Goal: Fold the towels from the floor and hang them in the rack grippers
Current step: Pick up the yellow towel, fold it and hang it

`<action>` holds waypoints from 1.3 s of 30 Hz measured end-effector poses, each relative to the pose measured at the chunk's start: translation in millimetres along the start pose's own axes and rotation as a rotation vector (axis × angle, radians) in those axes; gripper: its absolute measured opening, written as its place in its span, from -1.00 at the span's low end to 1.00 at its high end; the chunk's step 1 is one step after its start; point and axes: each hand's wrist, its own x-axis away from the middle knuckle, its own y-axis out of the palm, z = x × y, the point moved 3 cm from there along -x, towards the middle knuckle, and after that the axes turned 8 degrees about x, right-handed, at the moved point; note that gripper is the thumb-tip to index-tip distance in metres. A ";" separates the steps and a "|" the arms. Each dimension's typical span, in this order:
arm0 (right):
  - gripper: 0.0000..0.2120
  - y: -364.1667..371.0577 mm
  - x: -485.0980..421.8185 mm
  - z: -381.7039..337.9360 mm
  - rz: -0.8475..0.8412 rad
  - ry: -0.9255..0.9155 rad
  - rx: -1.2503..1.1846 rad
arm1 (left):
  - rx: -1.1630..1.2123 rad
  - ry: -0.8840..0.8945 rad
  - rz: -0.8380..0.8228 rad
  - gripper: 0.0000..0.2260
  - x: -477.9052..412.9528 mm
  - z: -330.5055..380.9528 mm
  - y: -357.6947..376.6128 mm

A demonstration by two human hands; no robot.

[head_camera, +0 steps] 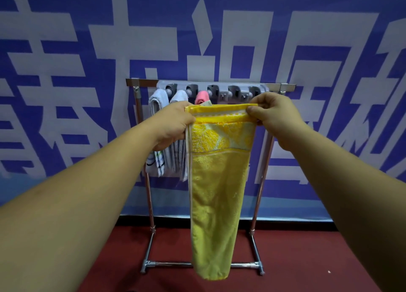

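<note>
Three slots of the grey gripper strip on the rack already filled at far left: two white towels, then a pink towel. Left hand nearer than those, fingers curled tight around the left end of the yellow towel at its folded top edge. Towel itself mid-air between both hands, in front of the rack, hanging long and narrow almost down to the red floor. Terry cloth by the look: light, soft, floppy, not slippery, nothing fragile. Likely to sag and unfold unless pinched through all layers. Best hold judged at the top fold, bunched at centre for pushing into a slot. Right hand pinching the right end, thumb on the near face. Two rightmost slots apparently free. Writing: huge white characters on the blue banner behind, cropped, not readable as words. No brand or label visible on the towel.
</note>
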 end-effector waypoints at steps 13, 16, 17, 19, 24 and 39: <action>-0.91 19.4 2.5 18.5 -0.003 0.117 0.160 | -0.132 -0.103 0.053 -0.81 -7.8 -27.7 0.7; -0.96 35.7 9.4 23.7 -0.040 0.173 0.241 | -0.197 -0.149 0.144 -0.81 -6.9 -45.0 3.3; -0.96 40.5 11.9 26.2 -0.049 0.193 0.245 | -0.178 -0.172 0.164 -0.80 -5.7 -49.9 6.8; -0.91 46.7 16.1 31.6 -0.046 0.230 0.233 | -0.101 -0.212 0.196 -0.79 -6.6 -58.8 15.5; -0.90 50.4 22.0 35.6 -0.019 0.244 0.207 | 0.140 -0.307 0.225 -0.79 -7.0 -65.6 33.6; -0.91 16.6 21.1 39.2 -0.176 0.155 0.350 | -0.175 -0.120 0.081 -0.83 -9.8 -62.3 23.5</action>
